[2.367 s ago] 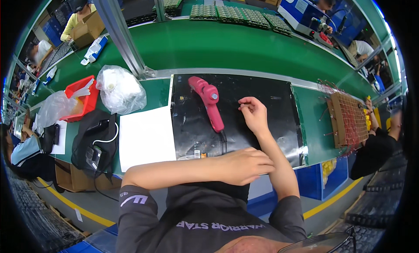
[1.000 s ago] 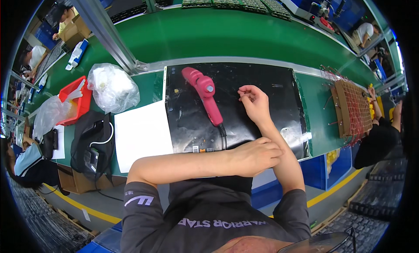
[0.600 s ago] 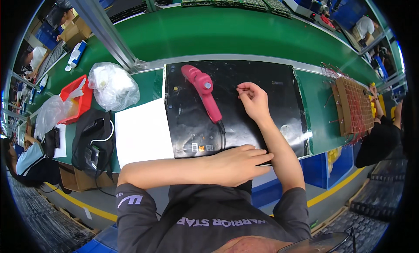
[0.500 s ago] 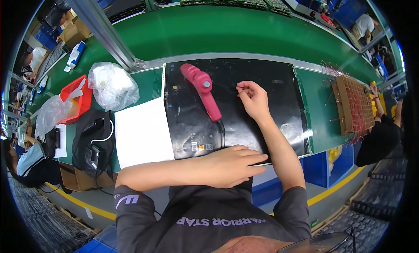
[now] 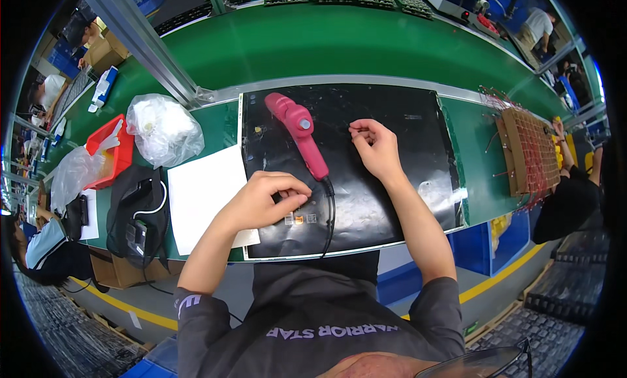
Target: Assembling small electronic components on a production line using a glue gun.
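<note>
A pink corded handheld tool [image 5: 304, 135] with a pale round knob lies on the black mat [image 5: 405, 202], its cable trailing from the handle end toward the table's front edge. My left hand [image 5: 271, 198] is over the mat's left part, just below and left of the handle. Its fingers curl in toward the thumb, and I see nothing held. To the right of the tool my right hand [image 5: 379, 148] rests at the mat, fingers bent in a loose curl with no object showing in them. Neither hand touches the tool.
White paper [image 5: 202, 195] lies left of the mat, near a black bag [image 5: 137, 215]. Beyond are a stuffed clear plastic bag [image 5: 163, 130] and a red bin [image 5: 123, 157]. A cardboard box with red wires [image 5: 526, 153] stands right. A metal post [image 5: 140, 42] rises at the left.
My left hand has left its place across my front near my right forearm, swinging left and forward onto the mat, its fingers now curled. The right hand is nearly still; the tool stays put.
</note>
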`<act>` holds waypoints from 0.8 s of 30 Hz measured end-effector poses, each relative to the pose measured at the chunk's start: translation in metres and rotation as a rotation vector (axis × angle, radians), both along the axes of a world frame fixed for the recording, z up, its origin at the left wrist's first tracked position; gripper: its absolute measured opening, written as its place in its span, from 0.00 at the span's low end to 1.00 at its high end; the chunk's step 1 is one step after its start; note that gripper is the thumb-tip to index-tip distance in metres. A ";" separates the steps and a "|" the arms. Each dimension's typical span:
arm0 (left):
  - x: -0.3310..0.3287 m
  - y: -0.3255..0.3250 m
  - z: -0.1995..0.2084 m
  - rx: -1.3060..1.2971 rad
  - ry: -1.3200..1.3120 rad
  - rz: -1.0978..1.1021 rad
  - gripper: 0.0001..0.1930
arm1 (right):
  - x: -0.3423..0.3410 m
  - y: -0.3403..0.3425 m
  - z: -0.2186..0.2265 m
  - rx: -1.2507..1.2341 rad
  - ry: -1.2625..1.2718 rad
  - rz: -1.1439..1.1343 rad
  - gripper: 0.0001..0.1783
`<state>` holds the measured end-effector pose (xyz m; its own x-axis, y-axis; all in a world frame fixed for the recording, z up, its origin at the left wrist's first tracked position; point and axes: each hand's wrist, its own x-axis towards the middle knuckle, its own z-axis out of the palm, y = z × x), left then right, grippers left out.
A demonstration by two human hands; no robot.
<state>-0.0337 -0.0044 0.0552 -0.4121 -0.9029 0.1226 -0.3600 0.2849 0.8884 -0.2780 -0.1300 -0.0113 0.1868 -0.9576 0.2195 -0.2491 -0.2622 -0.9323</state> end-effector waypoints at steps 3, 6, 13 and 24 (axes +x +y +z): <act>0.003 -0.003 -0.011 -0.038 0.018 0.040 0.05 | 0.000 0.000 0.000 0.005 0.002 0.002 0.09; 0.001 -0.003 -0.019 -0.059 0.018 0.066 0.05 | -0.001 0.000 -0.002 -0.010 -0.006 0.017 0.10; -0.006 0.000 -0.025 -0.067 -0.022 0.109 0.04 | 0.001 0.001 0.001 -0.012 0.012 0.026 0.10; -0.011 0.003 -0.028 -0.094 -0.102 0.112 0.05 | 0.002 0.007 0.004 -0.017 0.005 0.067 0.11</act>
<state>-0.0449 -0.0015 0.0275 -0.3237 -0.9306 0.1709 -0.4813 0.3175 0.8170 -0.2764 -0.1230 -0.0073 0.2517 -0.9390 0.2343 -0.2348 -0.2941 -0.9265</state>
